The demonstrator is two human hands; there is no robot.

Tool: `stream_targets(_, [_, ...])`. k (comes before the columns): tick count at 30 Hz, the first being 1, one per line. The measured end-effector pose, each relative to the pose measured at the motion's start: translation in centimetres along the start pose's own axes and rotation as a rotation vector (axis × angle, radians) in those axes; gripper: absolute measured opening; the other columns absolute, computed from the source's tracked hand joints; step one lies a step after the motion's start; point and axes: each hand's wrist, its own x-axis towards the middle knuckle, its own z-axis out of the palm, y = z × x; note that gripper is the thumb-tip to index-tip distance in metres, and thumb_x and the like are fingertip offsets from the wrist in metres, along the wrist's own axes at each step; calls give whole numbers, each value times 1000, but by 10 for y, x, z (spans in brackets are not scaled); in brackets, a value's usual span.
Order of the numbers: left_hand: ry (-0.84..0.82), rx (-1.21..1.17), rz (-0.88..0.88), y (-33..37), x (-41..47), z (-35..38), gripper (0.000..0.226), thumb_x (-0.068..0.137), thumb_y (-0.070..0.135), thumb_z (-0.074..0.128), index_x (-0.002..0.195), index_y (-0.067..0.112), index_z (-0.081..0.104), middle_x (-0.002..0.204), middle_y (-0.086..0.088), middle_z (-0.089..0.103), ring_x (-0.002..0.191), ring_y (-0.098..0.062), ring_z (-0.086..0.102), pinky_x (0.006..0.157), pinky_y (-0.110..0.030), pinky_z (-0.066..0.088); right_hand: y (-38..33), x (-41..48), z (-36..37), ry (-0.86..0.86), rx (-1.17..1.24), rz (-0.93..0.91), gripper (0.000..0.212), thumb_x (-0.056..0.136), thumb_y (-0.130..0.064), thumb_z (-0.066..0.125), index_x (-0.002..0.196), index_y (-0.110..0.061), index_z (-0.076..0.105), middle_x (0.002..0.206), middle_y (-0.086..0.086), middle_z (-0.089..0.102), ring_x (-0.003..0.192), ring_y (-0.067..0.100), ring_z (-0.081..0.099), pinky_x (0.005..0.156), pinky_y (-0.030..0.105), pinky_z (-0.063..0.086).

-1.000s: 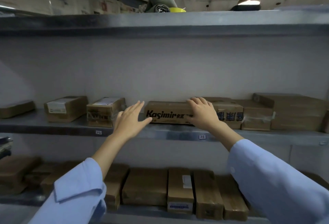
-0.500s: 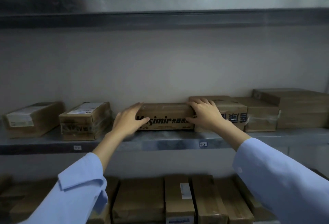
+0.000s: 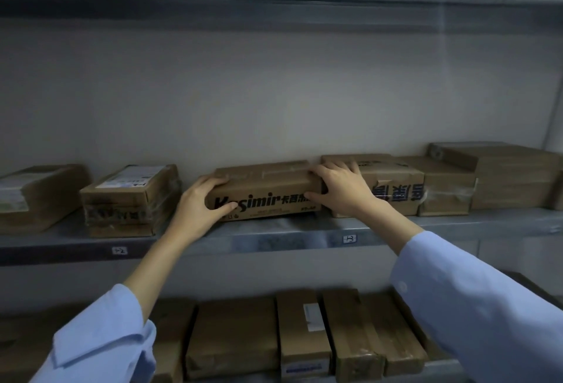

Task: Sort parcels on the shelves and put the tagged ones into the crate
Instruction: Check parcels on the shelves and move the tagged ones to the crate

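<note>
Curling round the two short ends of the printed parcel (image 3: 268, 190), our fingers (image 3: 213, 183) are narrow and full. On the left hand (image 3: 201, 203) they lie over the top edge, and the thumb presses on the front face, across the first letters of the print. On the right hand (image 3: 341, 187) they hook over the far top corner and the thumb lies on the front. So both hands hold this one parcel, at its 9 o'clock end and at its 3 o'clock end.

We judge that we take it at both ends because it is long and flat, and one hand alone would let it swing. The parcel is on the middle shelf (image 3: 274, 236). A dark gap under its right part suggests a small lift, but we cannot be sure.

At 3 o'clock, just beside it, stands a box with blue characters (image 3: 396, 187). At 9 o'clock, apart, is a taped box with a white label (image 3: 131, 193). At 6 o'clock a row of parcels (image 3: 234, 337) fills the lower shelf.

We see no tag on the top of the held parcel, and the crate is not in view
</note>
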Motion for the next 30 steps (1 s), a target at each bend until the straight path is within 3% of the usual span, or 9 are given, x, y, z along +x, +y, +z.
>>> stream_targets(4, [60, -28, -20, -1, -7, -7, 50, 72, 21, 86, 119, 14, 68, 119, -1, 61, 111, -16, 57, 95, -15, 36, -10, -2, -4, -9, 50, -4, 65, 92, -50, 59, 147, -24, 37, 132, 6, 59, 134, 29, 43, 119, 55, 7])
stream_targets(6, [84, -37, -59, 0, -10, -10, 52, 70, 22, 87, 119, 18, 68, 120, -1, 57, 114, -18, 56, 97, -19, 36, -17, -4, -7, 12, 99, -15, 65, 93, -45, 61, 148, -23, 36, 132, 6, 59, 133, 29, 43, 120, 53, 7])
stream_targets(10, [110, -97, -120, 3, -17, -13, 53, 71, 20, 87, 119, 27, 66, 143, -9, 49, 138, -21, 40, 112, -32, 31, -27, -6, -13, 133, 225, -11, 58, 92, -36, 66, 143, -18, 46, 124, 8, 64, 124, 30, 51, 114, 47, 27])
stream_targets(13, [131, -190, -101, 4, -22, -16, 51, 71, 17, 86, 116, 25, 65, 121, 6, 64, 117, -9, 57, 101, -26, 45, -33, -7, -17, 193, 312, 26, 52, 90, -32, 69, 137, -21, 51, 128, 5, 62, 123, 29, 51, 101, 44, 38])
stream_targets(16, [162, -231, -115, 6, -24, -19, 49, 72, 13, 85, 115, 21, 64, 117, 7, 65, 111, -8, 58, 92, -15, 43, -36, -6, -18, 216, 447, 20, 49, 88, -27, 71, 133, -22, 54, 129, 4, 62, 120, 27, 54, 97, 43, 44])
stream_targets(19, [204, -241, -109, 9, -23, -23, 54, 71, 10, 85, 119, 16, 62, 125, 0, 61, 119, -16, 55, 101, -24, 42, -37, -6, -19, 218, 615, 36, 46, 88, -27, 73, 130, -23, 55, 131, -1, 61, 120, 21, 55, 99, 44, 45])
stream_targets(24, [198, -293, -131, 13, -20, -29, 81, 68, 8, 87, 138, 21, 48, 142, 1, 43, 130, -13, 44, 112, -35, 38, -39, -9, -21, 243, 861, 111, 55, 86, -28, 76, 133, -21, 48, 126, -7, 57, 120, 14, 54, 104, 44, 46])
stream_targets(27, [150, -311, -145, 14, -20, -29, 102, 65, 6, 89, 149, 24, 34, 139, 3, 29, 135, -21, 37, 111, -50, 39, -40, -10, -22, 264, 921, 143, 71, 84, -22, 78, 141, -22, 36, 121, -6, 52, 111, 13, 55, 102, 40, 48])
stream_targets(30, [95, -288, -153, 13, -20, -29, 115, 65, 12, 90, 154, 32, 20, 144, 4, 23, 139, -19, 31, 113, -54, 35, -40, -8, -23, 258, 916, 152, 92, 79, -19, 82, 151, -20, 24, 122, -2, 48, 111, 12, 49, 98, 31, 42])
